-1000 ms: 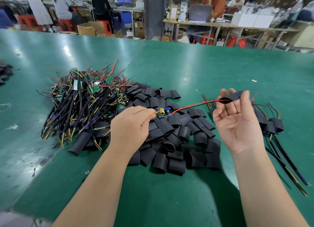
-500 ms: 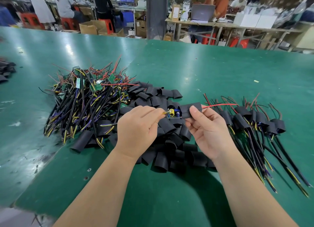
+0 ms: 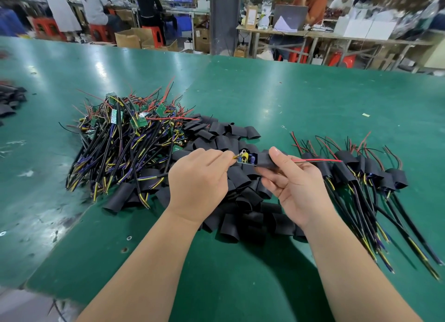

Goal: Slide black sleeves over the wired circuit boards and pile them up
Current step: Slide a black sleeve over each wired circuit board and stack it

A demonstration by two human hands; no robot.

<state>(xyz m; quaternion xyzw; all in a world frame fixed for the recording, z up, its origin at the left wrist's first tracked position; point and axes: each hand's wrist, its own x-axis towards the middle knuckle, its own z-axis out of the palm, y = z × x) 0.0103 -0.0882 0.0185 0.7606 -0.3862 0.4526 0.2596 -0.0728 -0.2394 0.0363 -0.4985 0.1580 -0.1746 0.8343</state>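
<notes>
- The sleeving step is in hand: the left hand (image 3: pixel 197 184) pinches the circuit board (image 3: pixel 246 158) by its near-end wires, above the loose sleeves at mid-bench (image 3: pixel 240 273).
- The right hand (image 3: pixel 297 184) pinches the black sleeve (image 3: pixel 267 161), partly over the board; red wire (image 3: pixel 320 160) exits its right end.
- Next, likely: push the sleeve fully left, then lay the board on the finished pile (image 3: pixel 366 175) at right.
- Since half a second ago, the sleeve covers slightly more board.
</notes>
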